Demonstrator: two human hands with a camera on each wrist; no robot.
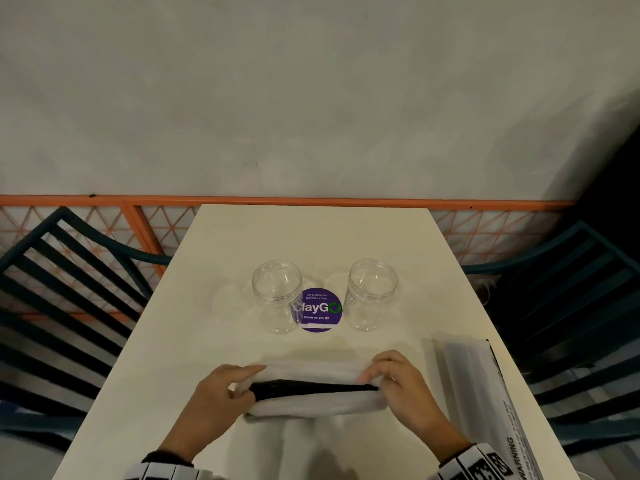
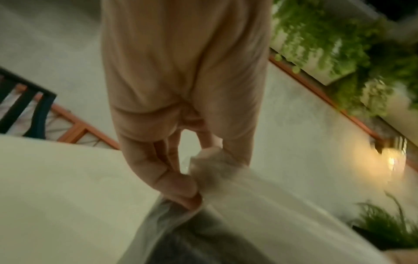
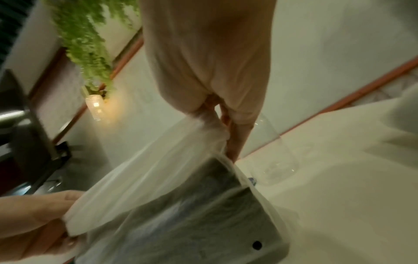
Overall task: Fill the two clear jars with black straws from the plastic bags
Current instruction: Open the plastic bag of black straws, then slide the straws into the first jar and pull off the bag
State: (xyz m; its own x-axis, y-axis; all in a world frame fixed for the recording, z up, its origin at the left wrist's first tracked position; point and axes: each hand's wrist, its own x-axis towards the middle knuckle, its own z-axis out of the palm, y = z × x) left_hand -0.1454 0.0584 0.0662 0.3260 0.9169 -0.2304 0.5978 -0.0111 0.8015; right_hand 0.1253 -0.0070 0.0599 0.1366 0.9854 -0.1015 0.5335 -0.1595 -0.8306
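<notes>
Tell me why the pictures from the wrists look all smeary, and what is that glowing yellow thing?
Both wrist views are motion-blurred, so the plastic bag and hands look streaky. The yellow glow is a small lamp on the wall, flaring brightly in each. The head view is sharper but dim, and its wide lens bends the table edges.

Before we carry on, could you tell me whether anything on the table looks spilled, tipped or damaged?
Nothing stands out: both clear jars stand upright and empty, and both hands hold the straw bag.

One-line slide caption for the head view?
Both hands, left hand and right hand, pull open a straw bag before two empty jars.
</notes>
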